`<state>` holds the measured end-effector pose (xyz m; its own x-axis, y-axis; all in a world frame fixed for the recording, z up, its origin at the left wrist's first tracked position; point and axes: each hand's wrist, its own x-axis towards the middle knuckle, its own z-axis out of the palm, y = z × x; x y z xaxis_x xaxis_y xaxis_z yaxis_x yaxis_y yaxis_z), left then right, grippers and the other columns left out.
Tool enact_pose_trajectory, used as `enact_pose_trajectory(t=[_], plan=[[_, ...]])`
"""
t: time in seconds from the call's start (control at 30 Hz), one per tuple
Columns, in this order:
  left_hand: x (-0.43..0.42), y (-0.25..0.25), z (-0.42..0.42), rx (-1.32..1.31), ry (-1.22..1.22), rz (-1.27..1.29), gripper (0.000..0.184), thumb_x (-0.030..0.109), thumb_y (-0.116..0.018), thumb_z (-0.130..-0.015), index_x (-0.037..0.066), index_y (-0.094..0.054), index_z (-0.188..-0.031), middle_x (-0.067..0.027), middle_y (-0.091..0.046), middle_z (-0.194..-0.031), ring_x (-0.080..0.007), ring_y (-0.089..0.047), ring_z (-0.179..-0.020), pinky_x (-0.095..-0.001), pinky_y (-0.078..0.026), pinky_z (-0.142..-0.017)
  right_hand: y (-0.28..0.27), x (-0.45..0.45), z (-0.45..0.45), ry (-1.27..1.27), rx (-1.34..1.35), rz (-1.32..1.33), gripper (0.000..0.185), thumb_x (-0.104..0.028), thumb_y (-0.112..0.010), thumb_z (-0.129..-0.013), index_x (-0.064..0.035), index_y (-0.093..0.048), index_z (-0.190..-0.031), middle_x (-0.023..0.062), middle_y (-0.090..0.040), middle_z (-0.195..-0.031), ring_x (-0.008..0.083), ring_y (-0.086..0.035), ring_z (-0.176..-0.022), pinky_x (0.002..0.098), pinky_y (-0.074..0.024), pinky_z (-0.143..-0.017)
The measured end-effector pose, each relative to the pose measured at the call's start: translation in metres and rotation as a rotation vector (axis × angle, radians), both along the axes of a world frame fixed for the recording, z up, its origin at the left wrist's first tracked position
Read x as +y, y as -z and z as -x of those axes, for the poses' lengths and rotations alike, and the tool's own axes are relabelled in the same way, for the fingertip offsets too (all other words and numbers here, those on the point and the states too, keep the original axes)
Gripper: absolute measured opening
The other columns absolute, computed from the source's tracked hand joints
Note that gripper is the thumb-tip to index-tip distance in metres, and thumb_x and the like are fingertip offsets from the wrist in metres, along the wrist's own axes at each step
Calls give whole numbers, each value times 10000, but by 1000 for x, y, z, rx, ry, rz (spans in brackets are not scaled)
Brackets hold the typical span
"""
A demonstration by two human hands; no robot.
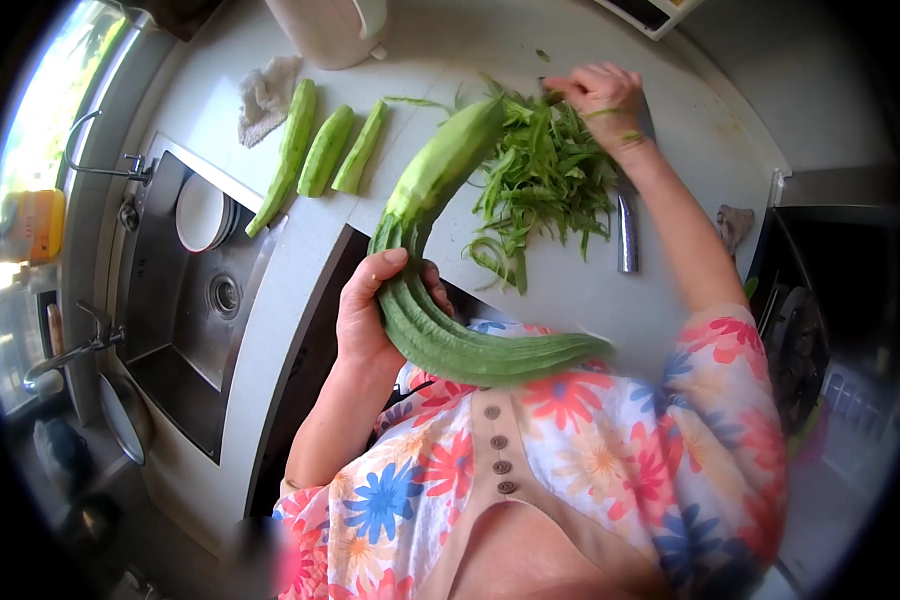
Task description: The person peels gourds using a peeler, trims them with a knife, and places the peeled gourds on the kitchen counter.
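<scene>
My left hand (370,310) is wrapped round the middle of a long, curved luffa gourd (470,350). Its upper end is peeled pale green; the lower part keeps its dark, ridged skin and curves across in front of my shirt. My right hand (600,100) is closed beyond the peeled end, above the right side of a heap of green peelings (545,170). A small dark end shows at its fingertips, looking like part of a peeler, mostly hidden by the fingers. Under the right forearm lies a knife with a metal handle (627,235).
Three peeled gourd pieces (324,150) lie on the counter, left of the peelings. Beside them is a crumpled cloth (268,98), with a pale jug (330,28) behind. The steel sink (195,330) at left holds stacked bowls (206,214). A stove (830,290) stands at right.
</scene>
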<state>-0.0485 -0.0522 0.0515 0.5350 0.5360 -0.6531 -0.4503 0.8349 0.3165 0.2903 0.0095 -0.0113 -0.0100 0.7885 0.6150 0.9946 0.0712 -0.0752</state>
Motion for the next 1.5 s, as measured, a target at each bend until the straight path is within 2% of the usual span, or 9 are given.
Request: enact_pose_trajectory(t=[0.1,0.2,0.27,0.33,0.47,0.73,0.87,0.93,1.5], plan=[[4,0,6,-10,-1,-17,309,287,-600,-764,-15,-590,-830,-128,-613,-733,-254,-614,-639,-405,-529,-643,-12,-9,-30,197,215,323,444,-544,-644,-755,-126,-627,-609,19,-590,-586,185,-542,-529,374,-365,-475],[6,2,4,-8,4,-22,294,276,-602,-766,-11,-592,-829,-126,-618,-741,-251,-615,-644,-410,-529,-646,-16,-10,-23,-258,982,394,373,-454,-662,-791,-99,-670,-674,63,-592,-587,212,-547,-537,310,-407,-528],[6,1,1,6,14,-24,284,269,-604,-767,-9,-592,-827,-124,-619,-741,-251,-615,-645,-414,-529,-644,-18,-14,-12,96,-74,742,444,-527,-631,-774,-125,-617,-585,59,-558,-548,211,-535,-572,339,-378,-530],[8,0,-2,10,9,-49,282,265,-606,-768,-7,-589,-840,-124,-619,-744,-253,-614,-647,-417,-530,-641,-28,-13,-7,3,-105,260,481,-533,-640,-748,-115,-549,-529,33,-517,-515,214,-512,-537,350,-356,-528],[4,1,-5,72,7,-40,337,283,-572,-792,-40,-565,-890,-125,-597,-749,-237,-615,-624,-395,-534,-605,-48,-10,27,-30,72,397,490,-581,-629,-723,-155,-518,-508,-15,-495,-514,167,-512,-591,332,-330,-678],[-7,3,-1,194,90,-141,345,290,-597,-757,-35,-569,-868,-121,-598,-737,-242,-606,-613,-382,-519,-593,-4,9,32,-272,68,220,483,-586,-614,-734,-157,-534,-525,-31,-513,-519,169,-503,-538,352,-352,-608],[-10,3,3,72,-8,-111,265,204,-586,-761,-48,-572,-842,-152,-600,-686,-259,-610,-554,-378,-541,-546,-11,3,-9,-137,186,164,319,-330,-676,-791,-143,-574,-554,-10,-592,-570,135,-540,-505,325,-359,-471],[-6,1,0,84,-3,-73,296,232,-580,-761,-60,-588,-805,-154,-603,-670,-260,-612,-559,-374,-541,-562,-16,1,15,-212,361,147,446,-495,-694,-705,-137,-518,-505,-8,-511,-490,172,-495,-465,335,-370,-488],[-10,8,-10,144,90,-78,318,262,-594,-748,-11,-573,-909,-120,-592,-728,-231,-582,-579,-379,-495,-557,11,9,-4,-311,180,164,516,-544,-664,-720,-109,-492,-504,18,-503,-496,232,-504,-502,370,-351,-499]])
